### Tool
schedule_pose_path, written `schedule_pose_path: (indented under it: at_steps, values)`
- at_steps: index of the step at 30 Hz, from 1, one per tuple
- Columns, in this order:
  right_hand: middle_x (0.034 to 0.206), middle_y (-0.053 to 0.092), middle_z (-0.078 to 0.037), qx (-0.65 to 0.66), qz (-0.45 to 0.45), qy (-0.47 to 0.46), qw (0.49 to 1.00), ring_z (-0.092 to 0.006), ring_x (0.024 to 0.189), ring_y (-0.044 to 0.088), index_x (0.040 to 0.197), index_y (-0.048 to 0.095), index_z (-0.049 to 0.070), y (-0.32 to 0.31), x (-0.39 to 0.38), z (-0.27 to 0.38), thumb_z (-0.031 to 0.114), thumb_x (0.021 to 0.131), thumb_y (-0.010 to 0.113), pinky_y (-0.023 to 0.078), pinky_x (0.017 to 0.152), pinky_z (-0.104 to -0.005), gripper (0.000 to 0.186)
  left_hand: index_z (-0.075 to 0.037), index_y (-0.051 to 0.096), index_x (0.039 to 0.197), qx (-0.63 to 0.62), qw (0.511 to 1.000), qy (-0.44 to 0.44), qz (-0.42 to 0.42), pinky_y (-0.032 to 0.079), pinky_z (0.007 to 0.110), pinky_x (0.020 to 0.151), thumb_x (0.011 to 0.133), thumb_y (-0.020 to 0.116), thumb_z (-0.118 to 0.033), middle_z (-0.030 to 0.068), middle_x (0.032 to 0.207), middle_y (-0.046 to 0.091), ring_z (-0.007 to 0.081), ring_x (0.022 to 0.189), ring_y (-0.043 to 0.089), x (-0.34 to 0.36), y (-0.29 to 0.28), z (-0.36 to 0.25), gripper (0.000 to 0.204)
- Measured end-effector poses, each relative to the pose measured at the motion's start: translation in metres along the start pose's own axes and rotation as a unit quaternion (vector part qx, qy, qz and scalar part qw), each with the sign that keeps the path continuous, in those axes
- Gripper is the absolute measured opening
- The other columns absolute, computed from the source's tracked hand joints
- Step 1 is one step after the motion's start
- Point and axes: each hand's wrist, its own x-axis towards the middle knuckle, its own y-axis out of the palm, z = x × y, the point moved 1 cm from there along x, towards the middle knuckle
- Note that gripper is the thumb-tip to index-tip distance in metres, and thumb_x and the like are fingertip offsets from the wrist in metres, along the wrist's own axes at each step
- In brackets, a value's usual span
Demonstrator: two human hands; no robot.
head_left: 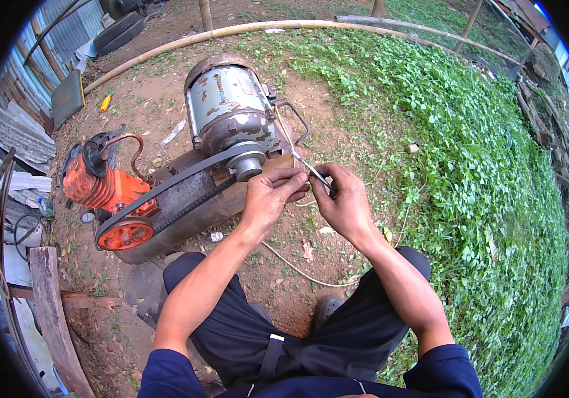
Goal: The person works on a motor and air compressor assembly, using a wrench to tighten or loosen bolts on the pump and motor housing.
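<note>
My right hand point(345, 204) is closed around a slim rod-shaped metal tool point(312, 168), its shiny shaft pointing up and left; its exact kind does not show. Close beside it, my left hand point(270, 196) pinches thumb and fingertips together; whatever is between them is too small to make out. Just beyond both hands stands an air compressor. Its worn grey-blue electric motor point(225, 99) carries a metal pulley point(247, 162). A black belt point(180, 177) runs from there to an orange pulley wheel point(125, 233) on the orange pump point(113, 186).
The compressor's rusty tank point(195, 217) lies before my left knee. A pale cable point(298, 272) crosses the dirt between my feet. Green plants point(477, 199) cover the right side. Bamboo poles point(231, 32) border the far side; a wooden plank point(56, 312) and metal sheets point(19, 136) lie left.
</note>
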Motion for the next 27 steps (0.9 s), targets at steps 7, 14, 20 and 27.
schedule_pose_path:
  at_steps: [7, 14, 20, 27]
  values:
    - [0.085, 0.064, -0.019, -0.019, -0.009, -0.010, 1.000, -0.0374, 0.078, 0.064, 0.092, 0.061, 0.001, 0.004, -0.002, -0.001, 0.013, 0.085, 0.064, 0.051, 0.068, -0.0429, 0.015, 0.002, 0.071, 0.099, 0.002, 0.999, 0.049, -0.024, 0.055, 0.023, 0.074, 0.088, 0.069, -0.011, 0.0073, 0.092, 0.070, 0.0108, 0.080, 0.065, -0.002, 0.002, 0.006, 0.017]
    - [0.073, 0.067, -0.010, 0.146, 0.045, 0.155, 0.976, -0.0146, 0.067, 0.064, 0.090, 0.061, -0.003, 0.006, 0.002, -0.012, 0.022, 0.096, 0.056, 0.049, 0.061, -0.0325, 0.026, 0.005, 0.069, 0.099, 0.040, 0.994, 0.101, -0.028, 0.054, 0.023, 0.074, 0.089, 0.068, -0.008, 0.0083, 0.090, 0.070, 0.0112, 0.081, 0.066, -0.003, 0.007, 0.014, 0.017]
    - [0.072, 0.064, -0.006, 0.234, 0.047, 0.205, 0.949, -0.0099, 0.063, 0.055, 0.096, 0.058, -0.001, 0.016, -0.001, -0.017, 0.022, 0.100, 0.049, 0.043, 0.058, -0.0272, 0.025, 0.005, 0.067, 0.099, 0.052, 0.989, 0.134, -0.029, 0.054, 0.026, 0.075, 0.088, 0.068, -0.006, 0.0097, 0.091, 0.070, 0.0120, 0.080, 0.065, -0.001, 0.007, 0.018, 0.015]
    - [0.071, 0.064, -0.009, 0.222, 0.031, 0.199, 0.954, -0.0144, 0.067, 0.061, 0.090, 0.057, -0.002, 0.021, 0.001, -0.017, 0.023, 0.099, 0.052, 0.048, 0.063, -0.0309, 0.028, 0.003, 0.063, 0.099, 0.051, 0.993, 0.098, -0.037, 0.055, 0.027, 0.076, 0.089, 0.067, -0.005, 0.0119, 0.094, 0.069, 0.0137, 0.083, 0.066, 0.000, 0.006, 0.017, 0.013]
